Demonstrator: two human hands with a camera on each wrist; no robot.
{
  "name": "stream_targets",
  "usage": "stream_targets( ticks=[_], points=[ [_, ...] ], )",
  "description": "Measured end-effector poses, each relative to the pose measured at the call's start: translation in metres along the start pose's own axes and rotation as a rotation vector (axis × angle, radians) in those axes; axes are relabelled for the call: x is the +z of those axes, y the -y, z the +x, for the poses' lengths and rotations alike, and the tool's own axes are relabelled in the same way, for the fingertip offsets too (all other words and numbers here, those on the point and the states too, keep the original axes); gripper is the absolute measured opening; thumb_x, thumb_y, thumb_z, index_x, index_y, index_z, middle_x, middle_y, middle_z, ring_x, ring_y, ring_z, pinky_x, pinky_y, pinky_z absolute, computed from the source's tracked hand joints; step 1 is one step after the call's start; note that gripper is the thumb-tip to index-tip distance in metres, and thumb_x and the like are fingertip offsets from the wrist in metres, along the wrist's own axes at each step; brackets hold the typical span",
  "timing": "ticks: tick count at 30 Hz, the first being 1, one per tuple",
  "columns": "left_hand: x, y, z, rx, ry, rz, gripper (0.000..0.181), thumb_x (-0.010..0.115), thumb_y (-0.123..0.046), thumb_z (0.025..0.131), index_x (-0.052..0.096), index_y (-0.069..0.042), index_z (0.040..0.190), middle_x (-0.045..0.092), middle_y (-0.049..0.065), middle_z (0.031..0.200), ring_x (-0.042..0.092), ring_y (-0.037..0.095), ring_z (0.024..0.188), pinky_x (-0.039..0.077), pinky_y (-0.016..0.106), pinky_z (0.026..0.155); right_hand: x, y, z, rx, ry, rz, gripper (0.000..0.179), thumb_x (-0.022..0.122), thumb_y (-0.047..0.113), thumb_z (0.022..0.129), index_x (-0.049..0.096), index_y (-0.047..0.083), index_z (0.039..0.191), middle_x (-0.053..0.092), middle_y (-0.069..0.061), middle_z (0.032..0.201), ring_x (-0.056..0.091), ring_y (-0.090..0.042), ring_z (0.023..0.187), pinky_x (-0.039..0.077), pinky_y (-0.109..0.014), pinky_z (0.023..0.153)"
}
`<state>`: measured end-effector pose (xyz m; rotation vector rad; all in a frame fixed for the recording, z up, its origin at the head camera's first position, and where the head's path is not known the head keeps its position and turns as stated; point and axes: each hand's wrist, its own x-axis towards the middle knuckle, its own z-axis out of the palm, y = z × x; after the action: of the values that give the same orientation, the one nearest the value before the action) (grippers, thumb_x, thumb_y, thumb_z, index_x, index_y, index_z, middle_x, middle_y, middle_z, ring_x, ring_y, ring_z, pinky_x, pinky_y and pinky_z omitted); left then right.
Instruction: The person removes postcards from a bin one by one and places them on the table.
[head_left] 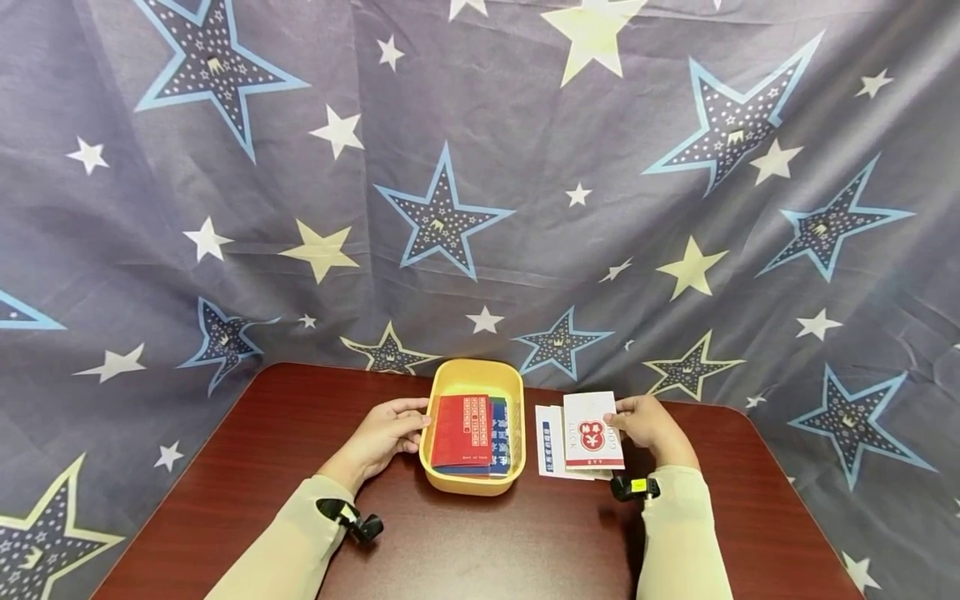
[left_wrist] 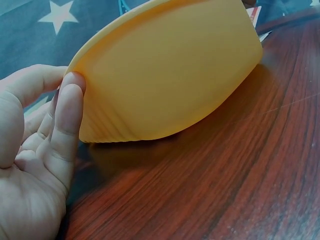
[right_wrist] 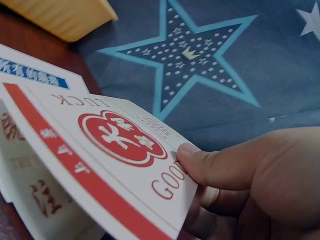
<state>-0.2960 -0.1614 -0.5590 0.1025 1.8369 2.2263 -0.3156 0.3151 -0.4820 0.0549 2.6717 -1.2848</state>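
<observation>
My left hand (head_left: pixel 382 437) pinches the left rim of a yellow plastic basket (head_left: pixel 474 487), thumb on one side and fingers on the other, as the left wrist view shows. In the basket lie a red card (head_left: pixel 452 429) with pale print and blue cards (head_left: pixel 498 433) partly under it. Between thumb and fingers, my right hand (head_left: pixel 647 427) holds a white card (right_wrist: pixel 125 150) with a red emblem, "GOOD LUCK" lettering and a red band, tilted above other cards. Beneath and left of it lies a white card with a blue strip (head_left: pixel 549 442).
The basket and cards are on a dark red wooden table (head_left: pixel 427 546). Close behind the table's back edge hangs a grey curtain (head_left: pixel 465 108) patterned with stars. Black wrist cameras sit on both sleeves.
</observation>
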Motion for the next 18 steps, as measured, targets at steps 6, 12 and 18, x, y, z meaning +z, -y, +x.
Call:
stream_targets(
  ticks=[6,12,18],
  points=[
    [0.001,0.0,0.0,-0.005,-0.008,-0.001,0.06,0.072,-0.002,0.106,0.051,0.01,0.161,0.079,-0.003,0.096,0.066,0.003,0.063,0.061,0.016,0.059,0.01,-0.007,0.006,-0.027,0.0,-0.073,0.031,0.076,0.007,0.105,0.074,-0.018,0.123,0.081,-0.009,0.084,0.075,-0.014,0.071,0.059,-0.028,0.064],
    [0.002,-0.001,-0.001,-0.011,-0.01,0.002,0.061,0.073,-0.002,0.106,0.05,0.009,0.162,0.079,-0.003,0.097,0.065,0.003,0.063,0.061,0.017,0.059,0.018,-0.009,0.009,-0.04,-0.053,-0.172,0.019,0.082,0.007,0.1,0.078,-0.011,0.104,0.078,-0.011,0.082,0.071,-0.014,0.068,0.057,-0.026,0.062],
    [0.002,-0.002,-0.001,-0.014,-0.022,-0.001,0.06,0.072,-0.001,0.106,0.051,0.009,0.161,0.078,-0.002,0.094,0.066,0.004,0.063,0.061,0.017,0.059,0.022,-0.012,0.01,-0.014,-0.089,-0.274,0.02,0.087,0.011,0.096,0.076,0.0,0.084,0.073,-0.006,0.072,0.067,-0.016,0.066,0.053,-0.028,0.061]
  ],
)
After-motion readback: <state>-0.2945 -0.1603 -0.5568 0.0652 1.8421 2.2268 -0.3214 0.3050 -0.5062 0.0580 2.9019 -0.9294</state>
